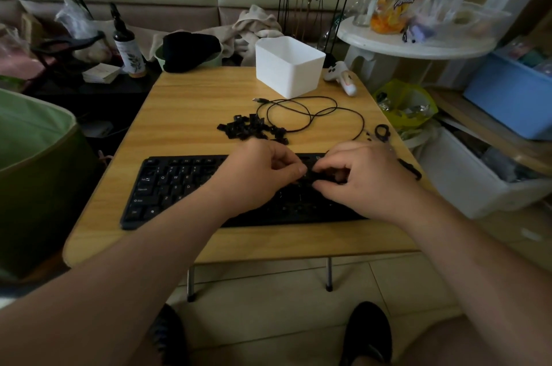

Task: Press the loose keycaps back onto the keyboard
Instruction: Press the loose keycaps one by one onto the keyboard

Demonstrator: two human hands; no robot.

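Note:
A black keyboard (167, 186) lies across the near part of the wooden table (191, 109). Behind it sits a pile of several loose black keycaps (251, 128). My left hand (263, 171) and my right hand (361, 177) meet over the middle-right of the keyboard, fingers curled. Between their fingertips is a small black keycap (310, 176), pinched from both sides just above the keys. The keys under the hands are hidden.
The keyboard's thin black cable (310, 115) loops behind the keycaps. A white plastic box (288, 67) and a white controller (340, 76) stand at the table's back. A black ring tool (382, 132) lies at the right edge. Clutter surrounds the table.

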